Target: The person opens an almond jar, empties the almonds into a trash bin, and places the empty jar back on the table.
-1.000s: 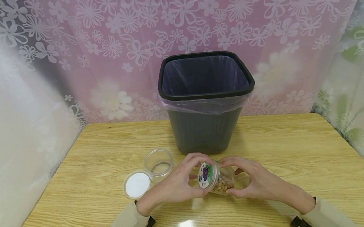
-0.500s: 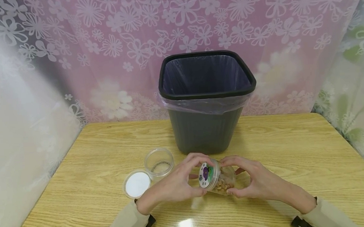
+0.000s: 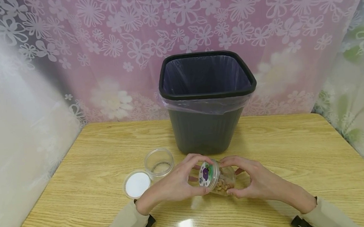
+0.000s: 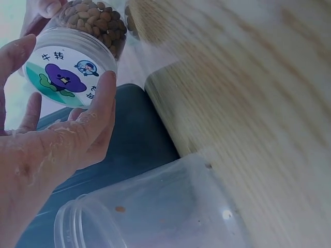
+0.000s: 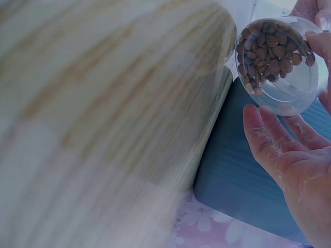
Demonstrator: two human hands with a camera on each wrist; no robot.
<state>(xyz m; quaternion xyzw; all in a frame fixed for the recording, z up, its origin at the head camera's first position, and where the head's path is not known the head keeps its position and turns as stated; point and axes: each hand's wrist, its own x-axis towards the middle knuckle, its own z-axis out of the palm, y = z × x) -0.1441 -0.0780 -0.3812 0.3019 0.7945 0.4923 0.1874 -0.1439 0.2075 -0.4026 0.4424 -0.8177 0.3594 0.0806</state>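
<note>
A clear jar point(image 3: 224, 184) partly filled with almond-like brown nuts point(image 5: 269, 54) is tilted over on its side, between both hands in the head view. Its lid point(image 3: 207, 174) points left and carries a white and green label with a purple flower. My left hand point(image 3: 181, 181) holds the lid by its rim, thumb below and fingers above. Around the jar's body curl the fingers and thumb of my right hand point(image 3: 256, 178). In the left wrist view, the lid's label point(image 4: 64, 77) faces the left palm. The jar's round base faces the right palm in the right wrist view.
Behind the hands stands a dark bin point(image 3: 206, 129) with a purple liner. An open clear jar point(image 3: 159, 162) stands left of them, beside a clear-rimmed lid point(image 3: 137, 184) with a white disc. All rest on a wood-grain table point(image 3: 88, 161) before a flowered curtain point(image 3: 128, 54).
The left fingers have shifted slightly on the lid, and its label appears turned a little. The right hand and the jar stay in place.
</note>
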